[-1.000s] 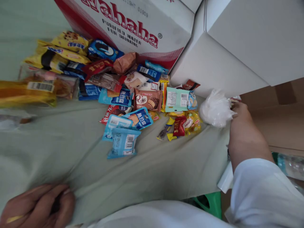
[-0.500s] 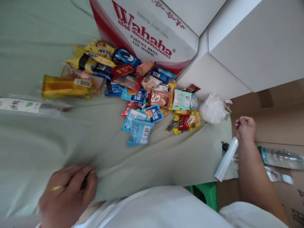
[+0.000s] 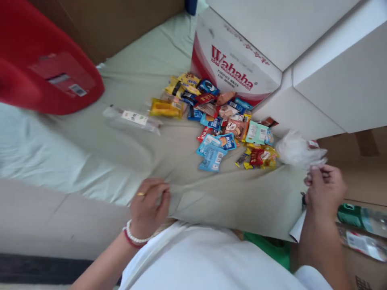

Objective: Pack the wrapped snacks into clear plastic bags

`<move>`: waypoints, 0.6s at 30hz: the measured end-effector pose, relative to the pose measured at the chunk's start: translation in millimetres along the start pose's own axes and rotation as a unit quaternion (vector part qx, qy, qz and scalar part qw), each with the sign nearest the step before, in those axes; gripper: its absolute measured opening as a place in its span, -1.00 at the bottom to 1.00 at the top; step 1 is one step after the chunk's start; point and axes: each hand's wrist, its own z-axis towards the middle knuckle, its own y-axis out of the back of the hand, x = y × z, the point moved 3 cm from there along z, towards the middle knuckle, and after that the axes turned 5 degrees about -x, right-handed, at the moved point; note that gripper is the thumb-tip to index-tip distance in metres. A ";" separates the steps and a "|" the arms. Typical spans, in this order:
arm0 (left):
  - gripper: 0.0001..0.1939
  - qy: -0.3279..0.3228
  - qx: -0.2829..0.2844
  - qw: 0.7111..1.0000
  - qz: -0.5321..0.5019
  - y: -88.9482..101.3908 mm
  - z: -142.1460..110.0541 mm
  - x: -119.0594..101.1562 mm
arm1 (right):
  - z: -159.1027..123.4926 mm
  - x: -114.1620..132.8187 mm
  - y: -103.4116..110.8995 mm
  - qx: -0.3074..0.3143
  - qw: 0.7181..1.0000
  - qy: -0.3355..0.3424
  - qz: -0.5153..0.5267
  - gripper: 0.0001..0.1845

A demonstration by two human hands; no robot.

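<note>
My left hand, with a ring and a beaded bracelet, pinches a fold of the pale green cloth near its front edge. Over at the right edge of the cloth, my right hand has its fingers closed on the edge of a crumpled clear plastic bag. A pile of small wrapped snacks lies on the cloth just left of that bag. The nearest packets are yellow and red sweets and blue sachets.
A white and red Wahaha carton and plain white boxes stand behind the snacks. A red plastic object fills the top left. A long clear packet lies mid-cloth. A water bottle, a roll of bags and a green stool sit at lower right.
The view has pulled back and swung left, bringing the red object in. My right hand went from the bag down towards the roll and is now back at the bag. My left hand stays on the cloth.
</note>
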 end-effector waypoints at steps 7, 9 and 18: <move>-0.22 0.397 0.328 0.726 -0.454 -87.8 -17.4 -54.3 | -196.8 42.3 -82.2 0.413 0.792 -0.345 0.287 -0.63; -0.13 0.434 0.329 0.690 -0.477 -101.8 -20.2 -56.2 | -219.7 40.9 -89.9 0.436 0.752 -0.376 0.321 -0.64; -0.68 0.389 0.214 0.814 -0.374 -92.8 -1.1 -25.2 | -217.7 6.2 -72.2 0.394 0.845 -0.220 0.286 -0.83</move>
